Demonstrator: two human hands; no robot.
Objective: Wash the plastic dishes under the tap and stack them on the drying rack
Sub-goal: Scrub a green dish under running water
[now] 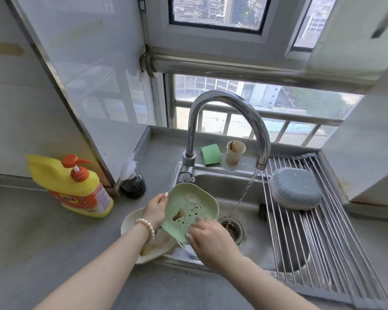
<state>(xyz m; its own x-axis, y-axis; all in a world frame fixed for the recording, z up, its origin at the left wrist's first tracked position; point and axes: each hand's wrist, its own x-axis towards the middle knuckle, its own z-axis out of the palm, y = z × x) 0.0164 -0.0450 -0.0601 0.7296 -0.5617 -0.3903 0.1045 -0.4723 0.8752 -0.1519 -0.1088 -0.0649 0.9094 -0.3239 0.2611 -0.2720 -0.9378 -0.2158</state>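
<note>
Obs.: left of the sink, a cream dish (132,222) with brown residue sits at the counter edge; above it the left hand (154,210) pinches the left rim of a perforated green plastic dish (189,211), held tilted over the basin, while the right hand (207,237) curls round its near-right edge. The stream from the tap (261,163) falls right of the dish, apart from it. Judgement: shift the dish right until water strikes the brown smear, keep the tilt draining toward the drain (231,227), rub with right fingers, then stack on the drying rack (323,249) beside the grey-blue soap box (295,189).
</note>
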